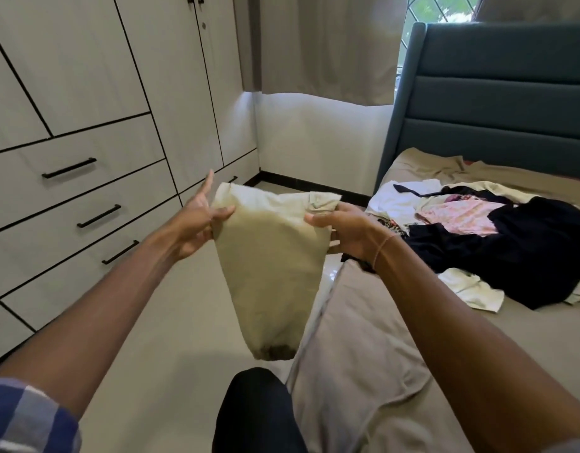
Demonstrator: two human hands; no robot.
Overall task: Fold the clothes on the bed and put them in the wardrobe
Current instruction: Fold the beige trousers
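Left hand (pixel 197 220) and right hand (pixel 344 230) pinch the beige garment (pixel 272 266) between wardrobe (pixel 85 93) and bed (pixel 363 354), its clothes (pixel 511 243) seemingly unfolded.

Two hands: left hand (pixel 197 220), right hand (pixel 342 230). One beige garment (pixel 272 256), left of bed (pixel 363 371). Three clear drawer handles (pixel 68 167), left of bed. One clothes pile (pixel 511 243) on bed.

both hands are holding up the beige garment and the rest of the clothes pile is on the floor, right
Not quite. The head view shows the clothes pile lying on the bed, not on the floor. The rest holds: the left hand and the right hand both hold up the beige garment.
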